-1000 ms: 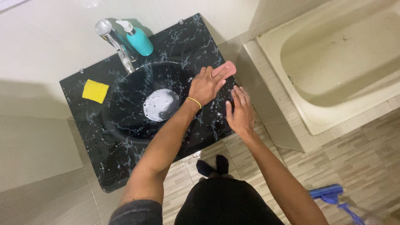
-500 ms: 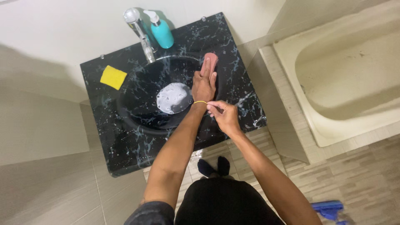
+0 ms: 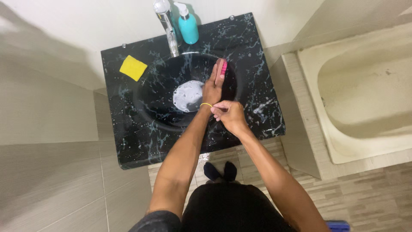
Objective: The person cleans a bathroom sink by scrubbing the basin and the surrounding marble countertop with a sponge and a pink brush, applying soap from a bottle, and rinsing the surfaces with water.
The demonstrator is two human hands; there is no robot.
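Left hand (image 3: 213, 88): lay flat, fingers straight and together, pressing a pink sponge (image 3: 222, 68) against the inner right wall of the basin; the flat palm seemingly kept the sponge bearing on the curved surface.
Pink sponge: only its far end showed past the fingertips, inside the bowl, toward the back right edge of the bench.
Right hand (image 3: 229, 115): loosely curled, fingertips pinched at the yellow band (image 3: 206, 105) on the left wrist; whether it gripped the band could not be told.
Hands together: touching at the left wrist, over the front right of the bowl.
Basin (image 3: 159, 112): round black bowl sunk in the bench, a patch of foam (image 3: 187, 95) over the drain at its middle.
Bench (image 3: 257, 64): black, marbled with pale streaks, flecked with suds.
Yellow sponge (image 3: 133, 67): lay unused near the back left corner.
Faucet (image 3: 166, 25): chrome, at the back edge, centred.
Soap dispenser (image 3: 187, 25): teal pump bottle, just beside the faucet.
Bathtub (image 3: 369, 86): cream, well apart, right of the bench.
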